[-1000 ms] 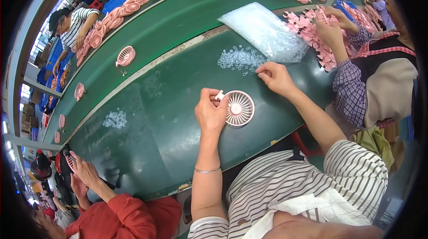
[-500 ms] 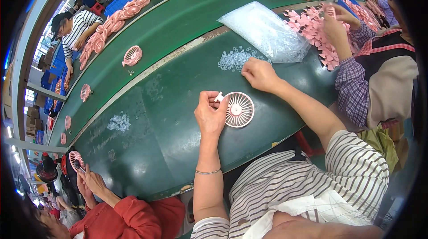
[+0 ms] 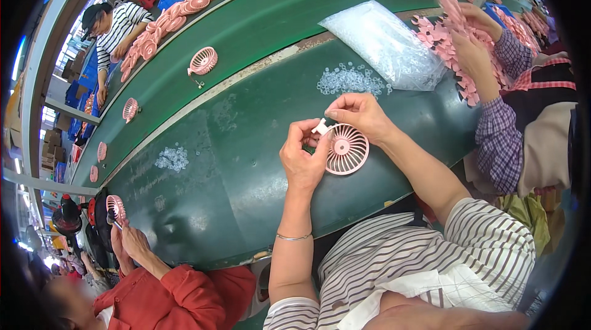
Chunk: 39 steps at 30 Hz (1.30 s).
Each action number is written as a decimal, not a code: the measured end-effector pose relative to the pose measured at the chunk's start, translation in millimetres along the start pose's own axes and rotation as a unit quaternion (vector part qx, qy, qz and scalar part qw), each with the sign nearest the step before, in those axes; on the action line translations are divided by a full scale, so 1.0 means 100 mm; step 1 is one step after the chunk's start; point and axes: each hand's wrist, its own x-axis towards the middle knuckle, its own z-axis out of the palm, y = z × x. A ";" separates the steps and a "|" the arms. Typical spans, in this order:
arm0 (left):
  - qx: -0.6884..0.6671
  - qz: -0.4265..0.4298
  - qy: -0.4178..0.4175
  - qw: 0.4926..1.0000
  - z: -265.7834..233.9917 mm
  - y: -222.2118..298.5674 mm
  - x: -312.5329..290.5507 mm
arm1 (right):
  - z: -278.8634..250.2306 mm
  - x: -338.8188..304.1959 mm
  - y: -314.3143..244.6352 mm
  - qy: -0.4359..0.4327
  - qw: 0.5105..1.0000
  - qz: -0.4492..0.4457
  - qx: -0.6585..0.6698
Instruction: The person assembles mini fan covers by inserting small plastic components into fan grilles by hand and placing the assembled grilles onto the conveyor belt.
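Observation:
My left hand (image 3: 303,159) is closed on a round pink fan grille (image 3: 348,152) with radial slats, its thumb and fingers at the rim nearest it. A small white T-shaped piece (image 3: 321,127) sticks up from that grille between the fingers. Close by, my right hand (image 3: 364,117) pinches thumb and forefinger together just beside the white piece. Whatever lies in that pinch is too small to make out. Beyond my right hand is a pile of small clear rings (image 3: 349,80) on the green worktop.
A clear plastic bag (image 3: 388,47) lies behind the rings, next to heaped pink fan blades (image 3: 434,37). A smaller ring pile (image 3: 172,158) sits leftward. Grilles (image 3: 203,60) stand on the green belt (image 3: 265,28). Co-workers handle parts at the right (image 3: 477,53) and lower left (image 3: 132,241).
My right hand has come from the ring pile toward the white piece at my left hand, fingers pinched. The whole view has shifted slightly. The right-hand co-worker now holds a different-looking pink part.

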 end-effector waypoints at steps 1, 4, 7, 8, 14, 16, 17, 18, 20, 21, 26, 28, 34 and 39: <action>0.002 -0.003 0.000 1.000 0.00 -0.01 0.01 | 0.00 0.01 -0.02 -0.001 1.000 0.003 0.003; 0.051 0.001 -0.016 0.999 0.02 -0.02 0.00 | 0.00 0.00 -0.02 -0.018 1.000 0.001 -0.009; 0.054 0.004 -0.010 0.998 0.05 -0.03 0.00 | -0.04 0.00 0.00 -0.012 0.997 -0.025 -0.076; 0.056 0.000 -0.011 0.998 0.05 -0.02 0.00 | -0.04 -0.01 -0.01 -0.011 0.997 -0.025 -0.074; 0.065 0.004 -0.012 0.998 0.06 -0.04 -0.01 | -0.04 -0.04 -0.03 0.002 0.991 -0.042 -0.131; 0.070 0.007 -0.012 0.997 0.06 -0.03 -0.01 | -0.02 -0.06 -0.07 0.005 0.976 -0.079 -0.202; 0.067 0.007 -0.009 0.998 0.06 -0.02 -0.01 | -0.01 -0.07 -0.07 0.005 0.976 -0.080 -0.202; 0.063 0.007 -0.006 0.998 0.07 -0.02 -0.02 | 0.00 -0.08 -0.07 0.005 0.968 -0.109 -0.225; 0.058 0.004 -0.004 0.998 0.06 -0.02 -0.03 | 0.00 -0.11 -0.08 0.004 0.959 -0.139 -0.249; 0.053 0.000 -0.003 0.999 0.06 -0.03 -0.03 | 0.01 -0.13 -0.09 -0.009 0.937 -0.191 -0.293; 0.059 0.000 0.011 0.998 0.04 -0.06 -0.03 | 0.09 -0.21 -0.16 -0.025 0.792 -0.368 -0.486; 0.043 -0.006 0.016 0.999 0.06 -0.05 -0.03 | 0.06 -0.18 -0.11 -0.028 0.824 -0.367 -0.430; 0.043 0.006 -0.004 0.999 0.03 -0.12 0.05 | -0.01 -0.04 0.07 -0.039 0.967 -0.163 -0.191; 0.058 0.024 -0.034 0.997 0.07 0.00 0.07 | -0.11 -0.09 -0.03 -0.086 0.948 -0.188 -0.242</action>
